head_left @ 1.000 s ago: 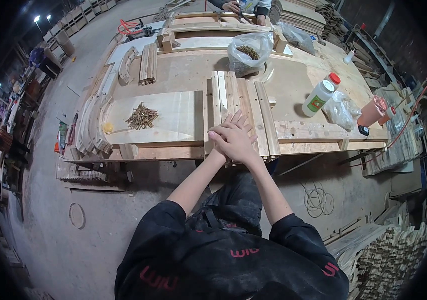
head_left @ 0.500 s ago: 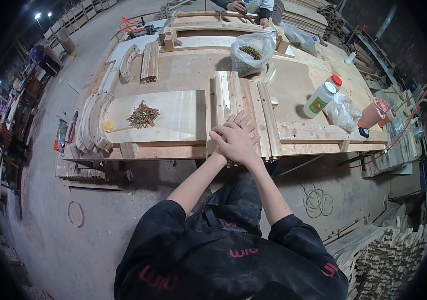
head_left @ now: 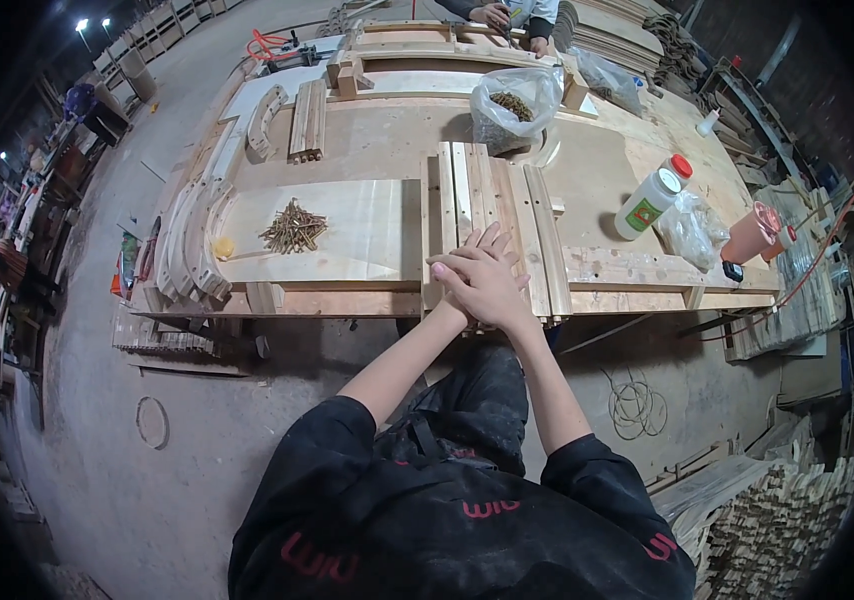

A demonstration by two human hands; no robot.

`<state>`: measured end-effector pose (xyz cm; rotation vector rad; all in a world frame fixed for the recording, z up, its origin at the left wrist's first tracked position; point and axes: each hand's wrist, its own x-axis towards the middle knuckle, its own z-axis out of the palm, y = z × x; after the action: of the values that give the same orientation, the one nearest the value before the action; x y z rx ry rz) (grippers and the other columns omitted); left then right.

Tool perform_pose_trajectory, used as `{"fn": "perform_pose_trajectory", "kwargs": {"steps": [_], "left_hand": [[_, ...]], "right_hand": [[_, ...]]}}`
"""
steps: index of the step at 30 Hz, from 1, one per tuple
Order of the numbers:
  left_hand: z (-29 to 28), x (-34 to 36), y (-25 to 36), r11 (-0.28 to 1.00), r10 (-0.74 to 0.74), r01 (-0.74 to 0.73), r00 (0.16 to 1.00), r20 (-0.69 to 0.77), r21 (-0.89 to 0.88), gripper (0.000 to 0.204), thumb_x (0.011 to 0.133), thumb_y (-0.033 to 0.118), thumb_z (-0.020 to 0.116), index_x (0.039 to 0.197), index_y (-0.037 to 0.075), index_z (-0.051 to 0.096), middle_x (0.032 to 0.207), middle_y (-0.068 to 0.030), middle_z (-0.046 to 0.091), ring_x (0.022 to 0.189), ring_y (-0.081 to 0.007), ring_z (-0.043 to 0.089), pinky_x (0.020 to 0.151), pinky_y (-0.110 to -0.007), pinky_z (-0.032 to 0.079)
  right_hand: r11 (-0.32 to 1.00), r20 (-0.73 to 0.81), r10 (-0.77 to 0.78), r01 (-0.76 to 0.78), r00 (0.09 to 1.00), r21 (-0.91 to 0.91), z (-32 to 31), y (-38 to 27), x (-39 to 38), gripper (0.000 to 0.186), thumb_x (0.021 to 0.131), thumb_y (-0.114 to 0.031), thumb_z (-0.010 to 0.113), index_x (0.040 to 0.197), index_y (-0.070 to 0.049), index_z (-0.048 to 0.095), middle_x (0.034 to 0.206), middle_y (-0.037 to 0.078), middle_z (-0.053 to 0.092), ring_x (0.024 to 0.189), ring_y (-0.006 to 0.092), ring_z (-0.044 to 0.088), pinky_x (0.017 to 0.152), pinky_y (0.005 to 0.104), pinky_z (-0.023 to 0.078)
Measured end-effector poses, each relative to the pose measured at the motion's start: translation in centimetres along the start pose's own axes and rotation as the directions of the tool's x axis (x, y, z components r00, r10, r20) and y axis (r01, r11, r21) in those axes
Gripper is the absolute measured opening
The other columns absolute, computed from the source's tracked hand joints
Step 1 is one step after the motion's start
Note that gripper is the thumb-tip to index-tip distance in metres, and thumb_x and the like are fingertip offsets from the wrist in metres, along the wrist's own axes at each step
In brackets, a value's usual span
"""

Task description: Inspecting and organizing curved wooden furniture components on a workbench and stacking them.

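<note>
Several narrow wooden slats (head_left: 477,185) lie side by side at the table's near edge, pointing away from me, with dark holes along some of them. My right hand (head_left: 490,292) rests across the top of my left hand (head_left: 496,243), both flat on these slats with fingers spread. Neither holds anything. Much of the left hand is hidden under the right; its fingers show beyond it. To the left, a heap of brass-coloured screws (head_left: 294,228) sits on a pale board (head_left: 372,215).
Curved wooden pieces (head_left: 187,245) stand at the left edge. An open plastic bag of small metal parts (head_left: 517,100) is beyond the slats. At right are a white bottle (head_left: 646,204), a clear bag (head_left: 692,230) and a pink container (head_left: 750,232). A co-worker's hands (head_left: 495,15) are at the far side.
My hands stay stacked on the slats. The table scene sits slightly farther right in the view.
</note>
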<state>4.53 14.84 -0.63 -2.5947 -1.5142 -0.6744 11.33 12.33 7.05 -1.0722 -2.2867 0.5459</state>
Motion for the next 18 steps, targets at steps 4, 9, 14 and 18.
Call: {"fn": "perform_pose_trajectory", "kwargs": {"steps": [4,9,14,18], "left_hand": [[-0.5,0.0,-0.3,1.0,-0.007,0.006,0.999,0.031,0.015,0.052,0.089,0.055,0.043,0.119,0.015,0.056,0.141,-0.013,0.036,0.138,-0.0341,0.02,0.112,-0.051,0.012],[-2.1,0.2,0.3,0.999,0.012,-0.015,0.998,0.054,0.052,0.053,0.089,0.056,0.043,0.12,0.014,0.055,0.14,-0.012,0.037,0.138,-0.0319,0.019,0.113,-0.049,0.012],[-0.5,0.3,0.4,0.996,-0.044,0.045,0.999,0.024,-0.073,0.058,0.087,0.057,0.045,0.121,0.011,0.055,0.142,-0.014,0.036,0.139,-0.0308,0.017,0.113,-0.05,0.006],[0.6,-0.1,0.0,0.996,-0.014,0.006,0.996,-0.089,-0.085,0.058,0.087,0.057,0.045,0.119,0.009,0.055,0.142,-0.0136,0.036,0.139,-0.0306,0.018,0.113,-0.049,0.008]], "right_hand": [[0.999,0.01,0.053,-0.053,0.999,-0.001,-0.4,-1.2,-0.1,0.033,0.09,-0.037,0.051,0.105,-0.013,0.068,0.108,0.013,0.063,0.106,0.0332,0.053,0.094,0.0435,0.038],[0.995,-0.047,0.094,-0.092,0.994,0.035,0.4,-0.4,-0.2,0.034,0.089,-0.039,0.052,0.101,-0.012,0.069,0.102,0.014,0.064,0.104,0.0338,0.055,0.094,0.0447,0.038],[0.992,-0.098,0.125,-0.125,0.987,0.001,0.2,-0.9,-0.2,0.036,0.087,-0.042,0.054,0.097,-0.011,0.069,0.095,0.014,0.065,0.099,0.0336,0.057,0.093,0.0454,0.039],[0.994,-0.123,0.107,-0.106,0.987,0.017,0.5,-1.3,-0.1,0.037,0.087,-0.042,0.055,0.093,-0.008,0.069,0.09,0.014,0.064,0.096,0.0341,0.057,0.091,0.0452,0.04]]}}
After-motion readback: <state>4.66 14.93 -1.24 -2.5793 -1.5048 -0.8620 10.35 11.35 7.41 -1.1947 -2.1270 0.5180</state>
